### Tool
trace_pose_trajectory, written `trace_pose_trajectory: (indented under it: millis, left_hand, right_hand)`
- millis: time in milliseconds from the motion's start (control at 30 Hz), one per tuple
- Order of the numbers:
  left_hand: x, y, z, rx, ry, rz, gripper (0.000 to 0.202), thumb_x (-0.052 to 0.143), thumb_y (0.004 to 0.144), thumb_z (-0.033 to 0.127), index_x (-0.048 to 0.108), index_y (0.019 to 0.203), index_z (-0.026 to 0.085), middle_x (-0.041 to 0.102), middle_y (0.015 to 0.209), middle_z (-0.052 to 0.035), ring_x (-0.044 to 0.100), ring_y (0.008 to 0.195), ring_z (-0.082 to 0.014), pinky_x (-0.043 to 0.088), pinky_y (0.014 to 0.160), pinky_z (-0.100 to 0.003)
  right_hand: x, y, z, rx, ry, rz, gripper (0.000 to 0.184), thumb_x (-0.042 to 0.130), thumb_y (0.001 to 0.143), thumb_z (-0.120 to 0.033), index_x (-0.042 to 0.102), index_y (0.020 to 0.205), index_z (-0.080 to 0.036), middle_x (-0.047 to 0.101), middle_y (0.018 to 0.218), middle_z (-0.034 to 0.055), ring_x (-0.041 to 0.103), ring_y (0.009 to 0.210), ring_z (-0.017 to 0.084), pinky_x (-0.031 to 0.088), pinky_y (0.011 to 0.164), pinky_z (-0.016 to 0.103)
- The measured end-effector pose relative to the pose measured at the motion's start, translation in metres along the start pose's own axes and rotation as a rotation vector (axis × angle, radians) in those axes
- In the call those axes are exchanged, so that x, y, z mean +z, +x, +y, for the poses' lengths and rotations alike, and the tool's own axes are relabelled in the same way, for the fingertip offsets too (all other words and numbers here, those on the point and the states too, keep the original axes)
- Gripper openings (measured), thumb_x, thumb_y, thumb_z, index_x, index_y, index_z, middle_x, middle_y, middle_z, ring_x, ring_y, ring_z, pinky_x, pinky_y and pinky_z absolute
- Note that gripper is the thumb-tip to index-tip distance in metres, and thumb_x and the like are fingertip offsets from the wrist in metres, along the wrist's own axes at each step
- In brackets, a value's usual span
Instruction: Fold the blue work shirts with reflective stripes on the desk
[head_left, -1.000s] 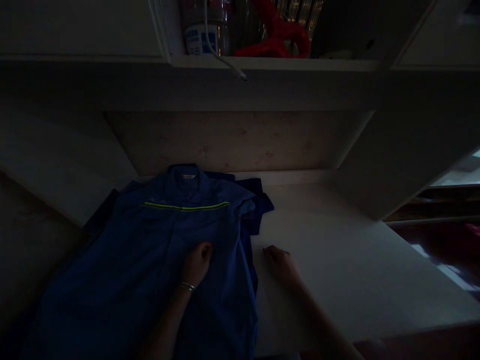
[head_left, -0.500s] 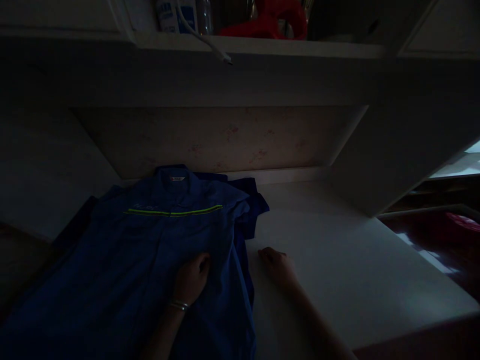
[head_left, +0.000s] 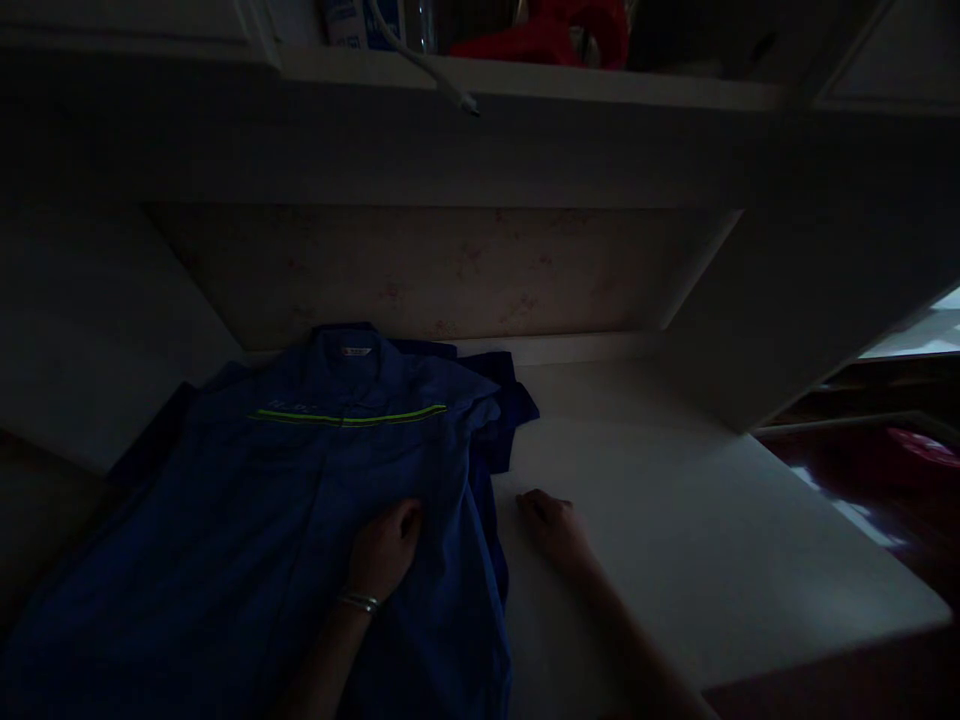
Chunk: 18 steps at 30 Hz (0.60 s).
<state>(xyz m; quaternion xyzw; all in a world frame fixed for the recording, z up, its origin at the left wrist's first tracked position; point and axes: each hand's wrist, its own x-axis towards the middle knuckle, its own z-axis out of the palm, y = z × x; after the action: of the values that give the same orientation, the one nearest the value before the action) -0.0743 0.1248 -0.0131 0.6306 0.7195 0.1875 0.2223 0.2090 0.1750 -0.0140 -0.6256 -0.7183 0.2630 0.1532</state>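
Note:
A blue work shirt (head_left: 300,500) with a bright yellow-green chest stripe lies spread on a white desk (head_left: 675,520), collar toward the back wall. A darker blue garment (head_left: 506,405) shows under its right shoulder. My left hand (head_left: 384,548), with a metal bracelet at the wrist, rests on the shirt's front with its fingers curled into the fabric. My right hand (head_left: 551,525) lies on the bare desk just right of the shirt's edge, fingers curled under. The scene is very dark.
A shelf (head_left: 525,80) runs overhead, carrying a red object (head_left: 555,35), a labelled container (head_left: 352,20) and a dangling white cable (head_left: 442,80). A slanted white panel (head_left: 787,330) closes the desk's right side. The desk's front edge (head_left: 825,650) lies at lower right.
The view has shifted slightly. Both hands and the shirt keep almost the same places.

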Motion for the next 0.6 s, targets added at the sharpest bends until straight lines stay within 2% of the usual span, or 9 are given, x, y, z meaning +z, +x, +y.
trace_pose_trajectory:
  millis: [100,467,533,600]
  left_hand:
    - [0.0,-0.001,0.0,0.0,-0.004,0.0,0.03,0.04,0.095,0.033,0.063,0.109,0.022,0.073,0.107,-0.0047,0.067,0.097,-0.0193,0.047,0.084,-0.031]
    - [-0.004,0.0,0.004,-0.027,-0.069,0.0,0.029,0.042,0.093,0.032,0.065,0.108,0.022,0.073,0.107,-0.0063,0.068,0.098,-0.0214,0.048,0.087,-0.034]
    - [-0.011,-0.006,0.012,-0.04,-0.089,0.005,0.03,0.041,0.093,0.033,0.065,0.107,0.02,0.074,0.106,-0.0069,0.068,0.098,-0.0205,0.049,0.088,-0.033]
    - [-0.019,-0.024,0.025,-0.052,-0.135,0.017,0.033,0.038,0.095,0.038,0.065,0.106,0.021,0.074,0.105,-0.0062,0.069,0.097,-0.0183,0.05,0.087,-0.03]
  right_hand:
    - [-0.001,0.0,-0.001,0.012,-0.017,-0.006,0.04,0.037,0.096,-0.045,0.071,0.097,-0.024,0.075,0.092,0.0073,0.07,0.083,0.021,0.043,0.066,0.027]
    - [0.006,0.001,0.004,0.006,0.037,0.022,0.041,0.037,0.095,-0.047,0.07,0.091,-0.023,0.073,0.084,0.0078,0.068,0.075,0.022,0.04,0.061,0.029]
    - [0.005,0.005,0.007,0.013,0.136,0.031,0.039,0.041,0.092,-0.05,0.069,0.087,-0.022,0.071,0.08,0.0066,0.066,0.075,0.021,0.04,0.061,0.029]
    - [0.001,0.013,0.007,0.08,0.33,0.035,0.038,0.046,0.088,-0.052,0.067,0.08,-0.021,0.066,0.07,0.0039,0.062,0.066,0.019,0.04,0.057,0.028]
